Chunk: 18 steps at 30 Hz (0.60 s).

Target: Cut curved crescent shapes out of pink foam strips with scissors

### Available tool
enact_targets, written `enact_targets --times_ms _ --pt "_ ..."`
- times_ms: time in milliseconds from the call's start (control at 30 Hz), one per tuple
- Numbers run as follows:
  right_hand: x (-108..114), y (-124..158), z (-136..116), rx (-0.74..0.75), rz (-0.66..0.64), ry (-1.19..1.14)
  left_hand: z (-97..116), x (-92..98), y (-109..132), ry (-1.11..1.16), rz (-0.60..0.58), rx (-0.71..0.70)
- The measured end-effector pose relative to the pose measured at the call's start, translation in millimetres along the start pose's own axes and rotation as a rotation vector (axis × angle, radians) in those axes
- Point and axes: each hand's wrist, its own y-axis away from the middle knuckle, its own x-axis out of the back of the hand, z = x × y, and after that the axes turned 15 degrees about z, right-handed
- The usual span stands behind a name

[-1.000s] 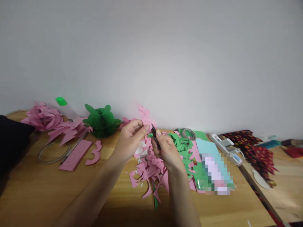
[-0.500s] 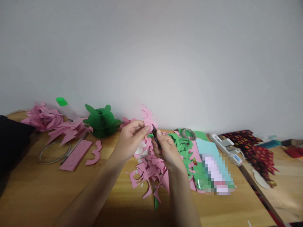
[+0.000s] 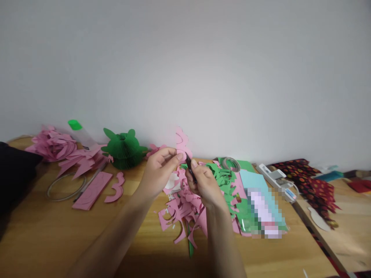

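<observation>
Between thumb and fingers, my left hand (image 3: 162, 164) pinches a pink paper piece (image 3: 182, 141) with wavy edges, raised above the table. My right hand (image 3: 204, 177) is closed around black-handled scissors (image 3: 189, 166), whose tip meets the paper's lower right edge. The fingers partly hide the blades. Below both hands lies a heap of pink paper scraps (image 3: 188, 208), with green paper scraps (image 3: 224, 178) beside it on the right. A curved pink cutout (image 3: 116, 188) and a stack of pink paper strips (image 3: 93, 190) lie left of my left forearm.
A green honeycomb paper figure (image 3: 124, 150) stands near the wall, with pink paper piles (image 3: 53, 143) farther left. Clear tape rolls (image 3: 231, 164), light-blue paper (image 3: 255, 181) and a white power strip (image 3: 275, 179) lie right. Dark patterned fabric (image 3: 313, 185) is at far right.
The top of the pink paper has tilted slightly right and its loose edge has shifted. Both hands stay in nearly the same place, still gripping the paper and scissors.
</observation>
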Motion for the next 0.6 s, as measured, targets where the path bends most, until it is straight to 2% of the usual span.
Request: enact_targets --times_ms 167,433,600 --pt "0.5 0.5 0.5 -0.005 0.003 -0.013 1.2 0.0 -0.2 -0.014 0.013 -0.034" --pt "1.5 1.1 -1.7 0.003 -0.006 0.015 3.1 1.2 -0.9 -0.068 -0.061 -0.026" --pt "2.3 1.0 -3.4 0.015 -0.008 0.029 2.2 0.3 -0.6 -0.058 -0.035 -0.008"
